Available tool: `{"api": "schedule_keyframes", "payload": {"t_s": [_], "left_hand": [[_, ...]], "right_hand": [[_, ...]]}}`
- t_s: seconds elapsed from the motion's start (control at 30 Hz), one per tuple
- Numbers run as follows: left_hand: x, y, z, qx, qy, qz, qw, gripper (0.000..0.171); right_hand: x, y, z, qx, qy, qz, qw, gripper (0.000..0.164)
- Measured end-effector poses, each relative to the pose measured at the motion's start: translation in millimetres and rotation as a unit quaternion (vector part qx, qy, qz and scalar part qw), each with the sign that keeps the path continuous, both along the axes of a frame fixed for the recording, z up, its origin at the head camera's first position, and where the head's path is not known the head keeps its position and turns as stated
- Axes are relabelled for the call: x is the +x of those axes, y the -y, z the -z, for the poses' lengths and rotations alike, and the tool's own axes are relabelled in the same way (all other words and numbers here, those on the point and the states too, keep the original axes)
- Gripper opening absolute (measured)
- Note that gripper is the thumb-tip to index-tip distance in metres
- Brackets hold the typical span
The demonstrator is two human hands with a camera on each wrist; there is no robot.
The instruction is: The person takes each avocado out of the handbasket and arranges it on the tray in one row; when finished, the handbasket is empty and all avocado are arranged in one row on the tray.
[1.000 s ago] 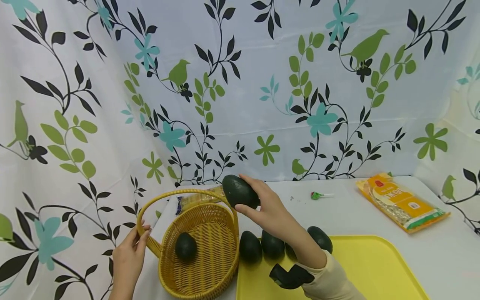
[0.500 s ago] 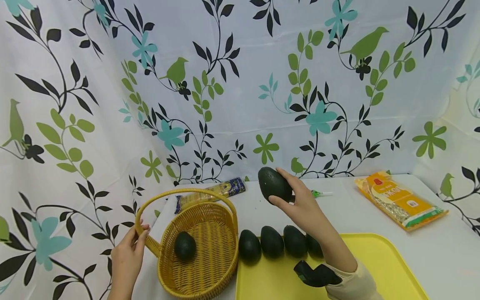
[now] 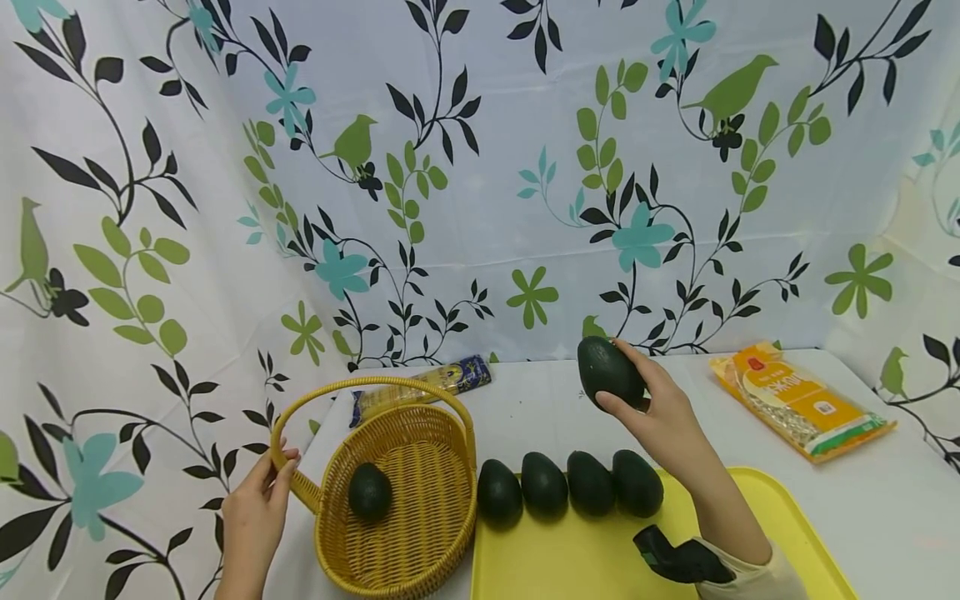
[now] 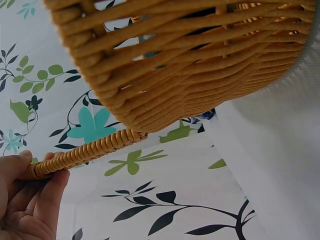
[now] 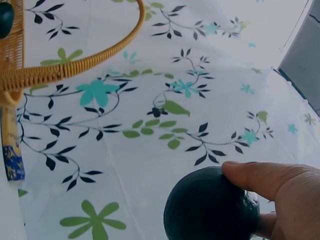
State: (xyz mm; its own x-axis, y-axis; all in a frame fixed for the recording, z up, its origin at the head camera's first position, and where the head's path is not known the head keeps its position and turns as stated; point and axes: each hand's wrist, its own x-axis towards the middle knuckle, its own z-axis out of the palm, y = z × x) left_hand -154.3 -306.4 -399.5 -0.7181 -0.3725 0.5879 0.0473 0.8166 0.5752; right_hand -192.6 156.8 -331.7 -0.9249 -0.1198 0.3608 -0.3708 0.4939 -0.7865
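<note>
My right hand grips a dark green avocado in the air above the far edge of the yellow tray; the right wrist view shows thumb and fingers round this avocado. With thumb and fingers, my left hand pinches the handle of the yellow wicker basket, and the left wrist view shows the grip on the handle below the woven side. One avocado lies inside the basket, toward its left. Several avocados stand in a row along the tray's far left edge.
Behind the basket lies a clear packet with a blue end. An orange bag of grain rests at the right of the white table. A patterned curtain hangs along the back and left.
My right hand has moved right with the avocado, from beside the basket's handle to above the tray's far edge. The left hand keeps its hold on the handle.
</note>
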Motion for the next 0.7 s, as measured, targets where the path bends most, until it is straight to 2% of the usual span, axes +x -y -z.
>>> {"api": "schedule_keyframes", "payload": {"t_s": [0.4,0.7], "left_hand": [[0.1,1,-1.0,0.009,0.009,0.0,0.9999,0.031],[-0.1,1,-0.3,0.011,0.01,-0.001,0.9999,0.031]], "right_hand": [[0.1,-45,9.1,0.015,0.002,0.074,0.997,0.073],[-0.5,-66,14.4,0.004,0.018,0.098,0.995,0.075]]}}
